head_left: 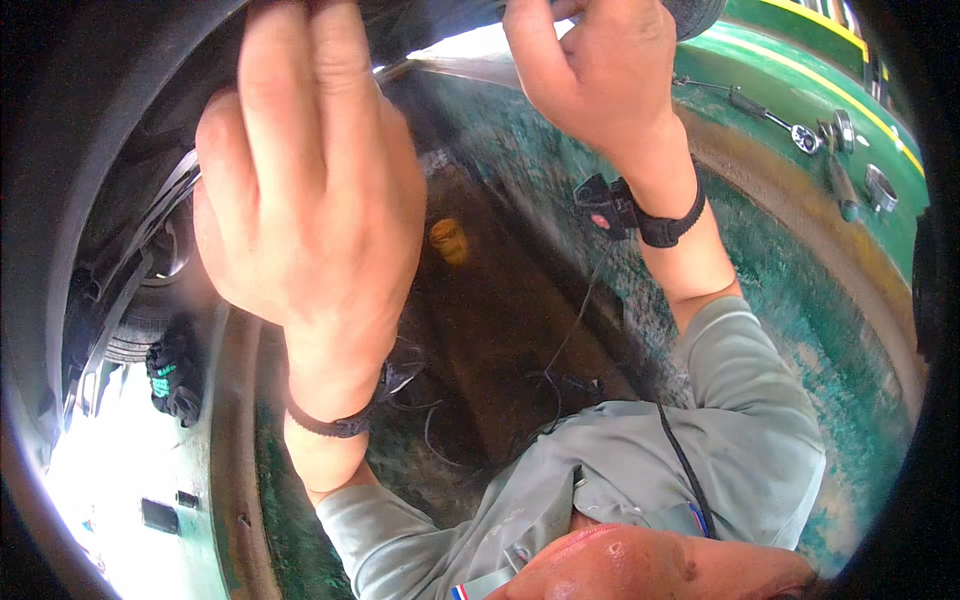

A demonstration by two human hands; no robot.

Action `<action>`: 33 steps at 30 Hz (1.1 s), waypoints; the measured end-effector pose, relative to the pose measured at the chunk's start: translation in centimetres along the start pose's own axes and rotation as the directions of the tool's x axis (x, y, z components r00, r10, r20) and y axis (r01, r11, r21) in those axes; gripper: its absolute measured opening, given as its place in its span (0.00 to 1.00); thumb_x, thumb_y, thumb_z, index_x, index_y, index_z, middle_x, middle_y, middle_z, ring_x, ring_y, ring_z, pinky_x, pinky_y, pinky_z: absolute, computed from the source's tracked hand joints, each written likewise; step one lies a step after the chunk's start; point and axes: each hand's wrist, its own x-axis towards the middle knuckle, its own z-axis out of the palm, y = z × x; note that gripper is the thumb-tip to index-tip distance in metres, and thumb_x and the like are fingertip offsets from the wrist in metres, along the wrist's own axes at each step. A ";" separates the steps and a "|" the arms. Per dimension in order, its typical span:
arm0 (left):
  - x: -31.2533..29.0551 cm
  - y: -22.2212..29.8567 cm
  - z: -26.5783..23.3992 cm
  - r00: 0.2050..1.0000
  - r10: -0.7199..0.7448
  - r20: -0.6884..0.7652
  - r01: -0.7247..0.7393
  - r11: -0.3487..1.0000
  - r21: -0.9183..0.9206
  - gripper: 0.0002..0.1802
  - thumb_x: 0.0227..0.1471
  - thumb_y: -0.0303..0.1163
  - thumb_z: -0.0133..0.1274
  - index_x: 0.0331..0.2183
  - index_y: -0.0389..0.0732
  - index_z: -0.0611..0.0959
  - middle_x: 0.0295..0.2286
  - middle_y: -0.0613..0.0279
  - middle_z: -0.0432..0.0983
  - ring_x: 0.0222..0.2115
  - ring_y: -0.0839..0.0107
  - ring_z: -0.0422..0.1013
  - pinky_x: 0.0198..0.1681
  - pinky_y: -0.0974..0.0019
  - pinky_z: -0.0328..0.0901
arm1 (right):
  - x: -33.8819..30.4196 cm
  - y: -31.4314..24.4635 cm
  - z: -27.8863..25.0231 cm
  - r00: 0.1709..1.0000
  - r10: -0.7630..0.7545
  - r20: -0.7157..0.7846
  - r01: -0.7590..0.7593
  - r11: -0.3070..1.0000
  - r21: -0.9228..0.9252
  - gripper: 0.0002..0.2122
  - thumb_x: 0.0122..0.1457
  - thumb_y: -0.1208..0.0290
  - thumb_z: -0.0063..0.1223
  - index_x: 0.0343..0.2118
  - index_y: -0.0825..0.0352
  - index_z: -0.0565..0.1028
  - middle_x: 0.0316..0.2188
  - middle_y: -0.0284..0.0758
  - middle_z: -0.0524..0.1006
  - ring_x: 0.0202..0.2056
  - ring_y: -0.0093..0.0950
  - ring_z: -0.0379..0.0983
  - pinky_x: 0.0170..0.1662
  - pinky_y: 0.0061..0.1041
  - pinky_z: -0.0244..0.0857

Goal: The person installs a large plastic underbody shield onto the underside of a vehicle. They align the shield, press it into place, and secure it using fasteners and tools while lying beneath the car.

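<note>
Raised to the upper left is my left hand (315,190), its back toward the view. Two of its fingers stretch up past the top edge against the dark underside of a vehicle (130,110), and the outer fingers are bent. The fingertips, and whatever they grip, are hidden. My right hand (605,70) is at the top centre, thumb and fingers curled together under a dark part; what they hold cannot be made out. Black bands circle both wrists, and a small black device (605,207) sits on the right one.
On the green ledge at right lie a ratchet wrench (800,135), a tool with a dark handle (842,188) and a metal ring (880,188). Black gloves (172,380) and a small black box (160,515) lie at left near a tyre (140,330). Below are a yellow object (449,241) and a cable (570,340).
</note>
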 end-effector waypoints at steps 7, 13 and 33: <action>2.2 2.7 -1.6 0.954 -0.204 0.218 0.219 0.975 -0.047 0.20 0.53 0.44 0.61 0.45 0.47 0.78 0.37 0.57 0.77 0.32 0.50 0.77 0.30 0.52 0.72 | -0.6 0.5 -0.2 0.995 0.087 -0.042 -0.075 0.971 0.227 0.25 0.58 0.84 0.50 0.59 0.80 0.58 0.43 0.52 0.79 0.29 0.32 0.79 0.32 0.27 0.71; 1.2 2.5 -0.6 0.947 -0.285 0.150 0.313 0.924 -0.219 0.12 0.55 0.40 0.60 0.40 0.48 0.80 0.35 0.62 0.78 0.32 0.54 0.78 0.29 0.56 0.72 | 0.8 -2.2 -2.1 0.954 0.266 0.138 -0.297 0.897 0.327 0.21 0.60 0.83 0.48 0.57 0.81 0.62 0.43 0.47 0.79 0.32 0.25 0.77 0.33 0.23 0.70; -1.5 4.0 -0.3 0.967 -0.240 0.084 0.254 0.916 -0.310 0.06 0.58 0.32 0.59 0.35 0.47 0.77 0.33 0.62 0.72 0.23 0.60 0.74 0.22 0.63 0.67 | 1.4 -2.4 -2.6 0.769 0.545 0.334 -0.630 0.558 0.540 0.15 0.73 0.64 0.49 0.46 0.74 0.78 0.31 0.27 0.79 0.32 0.13 0.68 0.35 0.20 0.67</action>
